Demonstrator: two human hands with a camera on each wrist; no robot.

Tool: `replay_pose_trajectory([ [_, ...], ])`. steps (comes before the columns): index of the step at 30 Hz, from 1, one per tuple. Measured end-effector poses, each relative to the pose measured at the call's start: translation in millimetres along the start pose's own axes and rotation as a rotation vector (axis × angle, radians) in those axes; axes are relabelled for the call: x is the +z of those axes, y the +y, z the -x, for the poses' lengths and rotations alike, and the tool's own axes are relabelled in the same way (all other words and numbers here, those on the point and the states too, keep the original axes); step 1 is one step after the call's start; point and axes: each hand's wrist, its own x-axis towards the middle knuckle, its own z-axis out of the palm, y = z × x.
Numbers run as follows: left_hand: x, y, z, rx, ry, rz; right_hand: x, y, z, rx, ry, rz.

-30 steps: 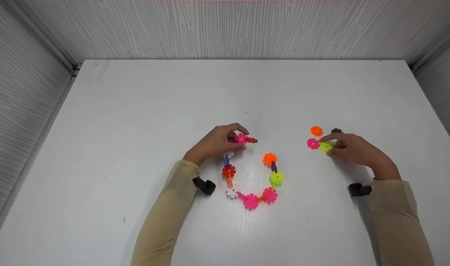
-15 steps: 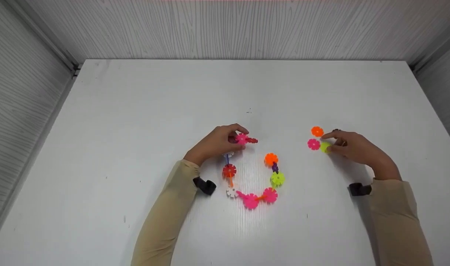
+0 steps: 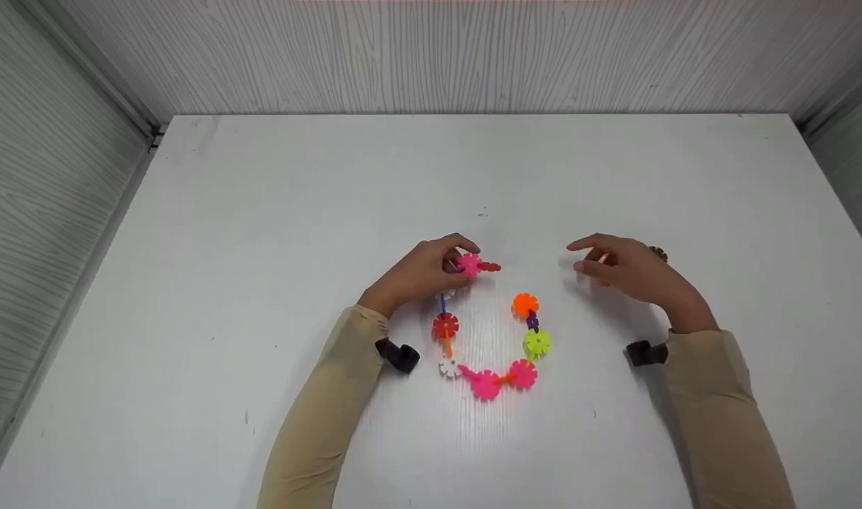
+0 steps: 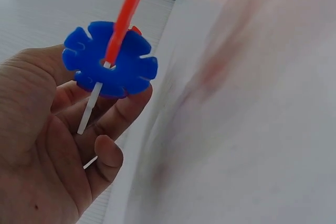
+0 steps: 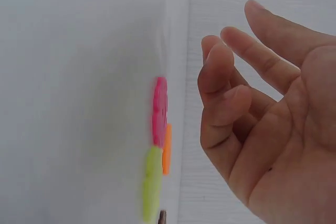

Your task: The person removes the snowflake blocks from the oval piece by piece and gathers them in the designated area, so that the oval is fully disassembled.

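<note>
My left hand (image 3: 423, 272) pinches the upper end of a chain of slotted flower-shaped plastic discs, near a pink disc (image 3: 469, 265) with a red disc (image 3: 491, 267) stuck to it. Close up in the left wrist view, a blue disc (image 4: 134, 66) sits by the fingers. The chain curves down over a white disc (image 3: 450, 367) and pink ones, then up to an orange disc (image 3: 525, 305). My right hand (image 3: 632, 268) hovers over loose discs, fingers loosely bent, holding nothing. The right wrist view shows loose pink (image 5: 159, 111), yellow-green (image 5: 151, 182) and orange (image 5: 167, 149) discs lying beside it.
A dark brown disc (image 3: 658, 253) lies behind the right hand. The white table (image 3: 296, 198) stretches around the chain, with grey wood-grain panels (image 3: 431, 56) at its back and sides. Each wrist carries a small black camera mount (image 3: 399, 355).
My right hand has moved left, away from the yellow-green disc, and now covers most of the loose discs. The left hand keeps its pinch on the chain, nearly still.
</note>
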Motion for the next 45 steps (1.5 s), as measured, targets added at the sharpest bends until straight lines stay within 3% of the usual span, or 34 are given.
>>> replay_pose_trajectory([
  [5, 1.3, 0.2, 0.7, -0.002, 0.01, 0.002, 18.0, -17.8, -12.7, -0.016, -0.004, -0.036],
  [13, 3.9, 2.4, -1.9, -0.027, 0.004, 0.001, 38.5, -42.8, -26.6, -0.115, -0.007, -0.072],
  [25, 3.3, 4.2, -1.7, -0.011, -0.003, -0.037, 45.5, -53.3, -29.8, -0.153, -0.04, -0.059],
  [33, 2.9, 4.9, -0.4, 0.012, -0.006, -0.01, 50.1, -60.9, -31.8, -0.178, -0.06, -0.055],
  [45, 4.1, 4.6, -1.1, 0.027, -0.001, 0.001, 56.0, -69.4, -31.5, -0.209, -0.036, -0.045],
])
